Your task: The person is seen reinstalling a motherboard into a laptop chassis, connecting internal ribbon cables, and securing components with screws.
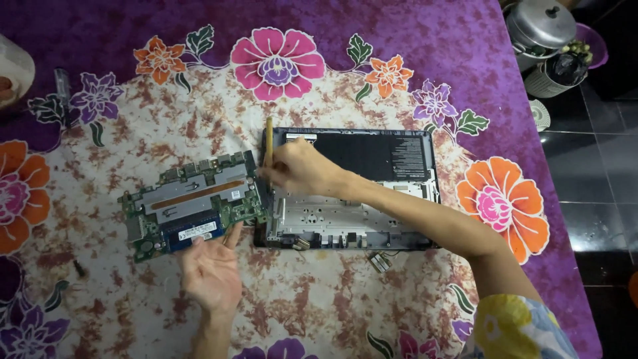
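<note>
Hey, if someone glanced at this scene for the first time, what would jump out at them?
The green motherboard lying left of centre on the flowered purple tablecloth, with the left hand touching its near edge. Beside it to the right sits the opened laptop base, where the right hand holds a yellow-handled tool at its left edge.

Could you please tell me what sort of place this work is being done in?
Probably a home, not a workshop: the opened black laptop base lies on a purple floral velvet cloth, and lidded metal cooking pots stand on the dark tiled floor beside it.
</note>
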